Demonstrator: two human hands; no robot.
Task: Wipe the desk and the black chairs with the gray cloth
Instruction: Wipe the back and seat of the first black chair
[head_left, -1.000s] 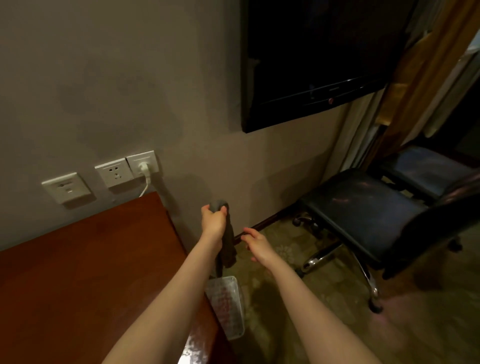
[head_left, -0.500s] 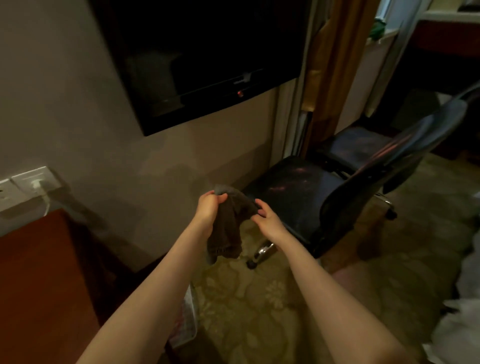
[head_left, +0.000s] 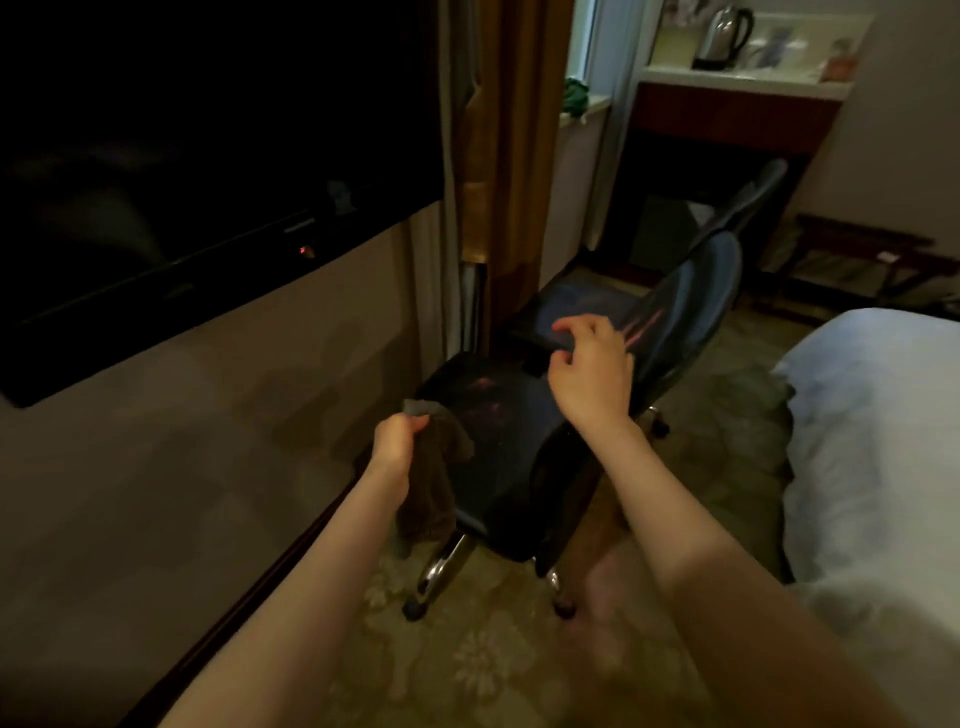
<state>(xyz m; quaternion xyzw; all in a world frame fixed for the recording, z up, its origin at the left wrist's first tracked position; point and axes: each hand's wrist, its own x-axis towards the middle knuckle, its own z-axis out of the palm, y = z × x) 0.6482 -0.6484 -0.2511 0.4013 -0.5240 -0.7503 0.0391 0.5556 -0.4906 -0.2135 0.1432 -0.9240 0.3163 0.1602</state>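
below left hand (head_left: 399, 441) hangs gray cloth (head_left: 431, 488).

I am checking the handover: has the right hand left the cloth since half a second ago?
Yes. The right hand let go of the cloth and moved over the chair seat.

A big black flat-screen TV (head_left: 197, 171) is mounted on the beige wall (head_left: 156, 467), with a tiny red light lit on its lower edge. Gold-brown curtains (head_left: 511, 156) are hung just beside it. A shiny metal kettle (head_left: 722, 36) is parked on the far white counter (head_left: 743, 80). A white-sheeted bed (head_left: 878, 447) is seen at right, over patterned greenish carpet (head_left: 483, 660).
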